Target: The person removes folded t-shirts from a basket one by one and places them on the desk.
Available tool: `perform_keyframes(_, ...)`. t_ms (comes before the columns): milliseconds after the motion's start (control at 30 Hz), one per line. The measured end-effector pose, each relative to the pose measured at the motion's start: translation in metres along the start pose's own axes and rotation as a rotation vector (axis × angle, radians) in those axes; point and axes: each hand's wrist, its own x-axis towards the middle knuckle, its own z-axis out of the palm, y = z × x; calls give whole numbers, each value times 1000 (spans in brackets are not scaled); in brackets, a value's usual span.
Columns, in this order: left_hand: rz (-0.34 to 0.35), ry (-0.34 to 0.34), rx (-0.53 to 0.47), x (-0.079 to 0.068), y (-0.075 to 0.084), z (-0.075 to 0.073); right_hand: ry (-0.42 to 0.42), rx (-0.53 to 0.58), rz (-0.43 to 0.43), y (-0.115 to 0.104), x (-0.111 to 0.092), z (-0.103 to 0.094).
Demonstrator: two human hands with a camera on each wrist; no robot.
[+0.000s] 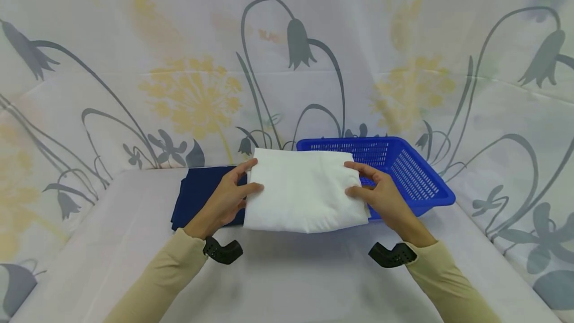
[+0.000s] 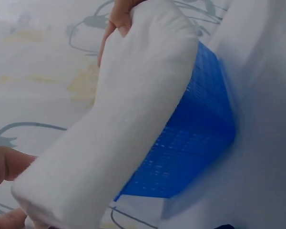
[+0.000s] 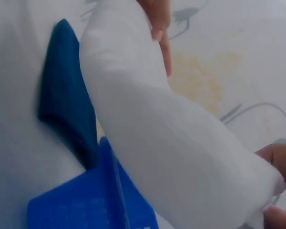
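A folded white cloth (image 1: 307,191) hangs in the air between both hands, thick and soft, its front edge sagging a little. My left hand (image 1: 227,194) pinches its left end between thumb and fingers. At the opposite end, my right hand (image 1: 380,194) grips it the same way. In the left wrist view, the white cloth (image 2: 119,109) slants above the blue basket (image 2: 181,138). The right wrist view shows the white cloth (image 3: 148,119) bowed between the hands. Partly behind my left hand lies a folded navy cloth (image 1: 197,193) on the table.
A blue perforated plastic basket (image 1: 417,176) stands at the back right, partly hidden by the white cloth. The table (image 1: 287,283) has a white cover. A flower-printed curtain (image 1: 287,88) hangs behind and along the sides.
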Motion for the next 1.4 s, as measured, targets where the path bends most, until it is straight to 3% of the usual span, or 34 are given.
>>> perform_keyframes(533,-26,86,59,-58,-25,-43,-110,102,-3,20,-20,59)
perform_keyframes(767,-34,110,52,-75,-36,-58,-134,107,6,31,-23,82)
perform_keyframes(1000,-85,128,32,-94,-49,-75,-178,131,23,42,-30,106)
perform_keyframes(1400,-155,106,38,-116,-67,-101,-268,172,42,56,-36,138)
